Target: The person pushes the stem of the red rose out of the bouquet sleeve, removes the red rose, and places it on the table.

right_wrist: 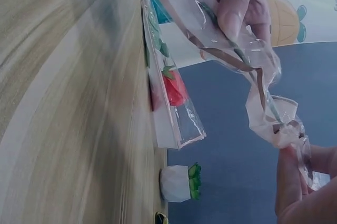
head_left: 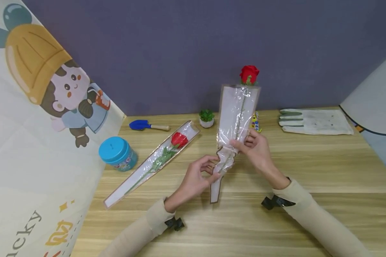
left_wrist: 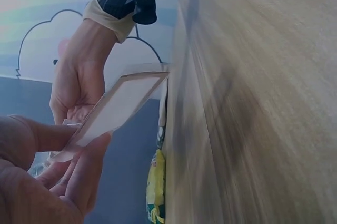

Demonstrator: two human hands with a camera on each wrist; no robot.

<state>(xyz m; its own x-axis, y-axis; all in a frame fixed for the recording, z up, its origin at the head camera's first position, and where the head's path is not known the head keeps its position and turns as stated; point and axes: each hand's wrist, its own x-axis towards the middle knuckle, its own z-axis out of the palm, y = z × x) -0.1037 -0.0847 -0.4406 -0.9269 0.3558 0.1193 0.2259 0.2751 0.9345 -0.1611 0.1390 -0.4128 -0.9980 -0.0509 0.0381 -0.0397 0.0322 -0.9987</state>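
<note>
Both hands hold up a clear wrapping sleeve (head_left: 231, 114) with a brown edge. Out of its top sticks a red rose (head_left: 249, 75), its stem running down inside. The left hand (head_left: 197, 178) pinches the narrow lower part between thumb and fingers. Higher up, the right hand (head_left: 255, 150) grips the sleeve's right side, thumb in front. Between the hands the sleeve (right_wrist: 271, 113) is crumpled and bunched. In the left wrist view its flat lower end (left_wrist: 124, 103) points toward the table side. Left of the hands lies a second wrapped red rose (head_left: 179, 140), fully inside its sleeve.
A blue-lidded tub (head_left: 117, 153) stands at the left edge of the table. Along the back are a blue hand trowel (head_left: 144, 125), a small potted plant (head_left: 207, 117), a yellow patterned packet (head_left: 255, 122) and white gloves (head_left: 321, 122). A dark panel (head_left: 180, 53) rises behind.
</note>
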